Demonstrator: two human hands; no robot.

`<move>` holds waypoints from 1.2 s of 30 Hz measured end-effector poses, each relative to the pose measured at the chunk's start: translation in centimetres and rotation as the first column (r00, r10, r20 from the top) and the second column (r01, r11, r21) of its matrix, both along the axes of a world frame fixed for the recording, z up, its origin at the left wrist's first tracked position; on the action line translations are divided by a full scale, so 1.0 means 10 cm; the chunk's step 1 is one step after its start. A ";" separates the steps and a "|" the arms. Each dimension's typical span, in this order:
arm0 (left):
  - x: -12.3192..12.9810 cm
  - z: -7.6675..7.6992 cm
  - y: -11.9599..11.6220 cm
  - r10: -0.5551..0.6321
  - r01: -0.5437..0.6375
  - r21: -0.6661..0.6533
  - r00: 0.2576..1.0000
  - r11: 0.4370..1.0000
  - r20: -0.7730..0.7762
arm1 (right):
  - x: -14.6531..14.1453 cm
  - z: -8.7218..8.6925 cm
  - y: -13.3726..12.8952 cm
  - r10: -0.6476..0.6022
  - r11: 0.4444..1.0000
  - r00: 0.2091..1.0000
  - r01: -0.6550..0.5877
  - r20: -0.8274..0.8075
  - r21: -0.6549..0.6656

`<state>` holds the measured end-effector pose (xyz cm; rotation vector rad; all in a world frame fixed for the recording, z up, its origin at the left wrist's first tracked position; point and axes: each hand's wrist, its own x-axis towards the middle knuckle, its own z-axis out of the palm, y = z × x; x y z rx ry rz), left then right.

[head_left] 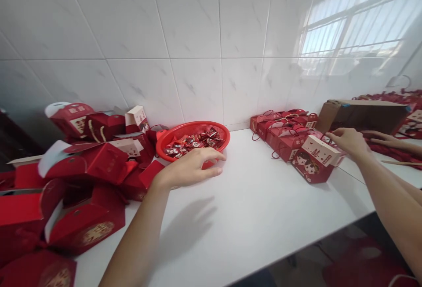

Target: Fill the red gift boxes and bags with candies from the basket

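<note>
My left hand (191,167) hovers over the white table in front of a red plastic basket (171,134) of small wrapped candies (194,141). Its fingers are apart and hold nothing. On the right, my right hand (351,142) has its fingers closed at the top of a red gift box (311,164) with a cream flap and cartoon faces. The box tilts at the end of a group of closed red boxes (283,135) with cord handles.
Open red boxes (95,164) are piled on the left. At the right stand a cardboard box (359,118) and more red packages, beside another person's hand (382,139). A tiled wall (198,85) backs the table (244,216).
</note>
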<state>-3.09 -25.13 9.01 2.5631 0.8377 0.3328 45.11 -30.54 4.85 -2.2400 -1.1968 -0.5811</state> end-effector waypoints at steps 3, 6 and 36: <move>0.01 0.00 0.00 0.004 -0.004 -0.009 1.000 1.000 -0.009 | -0.17 0.15 0.08 -0.169 0.985 0.985 0.167 -0.038 -0.052; 0.01 -0.01 0.01 0.011 -0.011 0.008 1.000 1.000 0.009 | -0.50 0.31 0.15 -0.044 0.993 0.999 0.046 -0.018 0.106; -1.70 0.10 0.30 0.850 -0.992 0.101 -0.006 -0.070 0.527 | -3.26 -0.28 0.73 0.943 -0.063 -0.101 -0.989 -0.316 0.130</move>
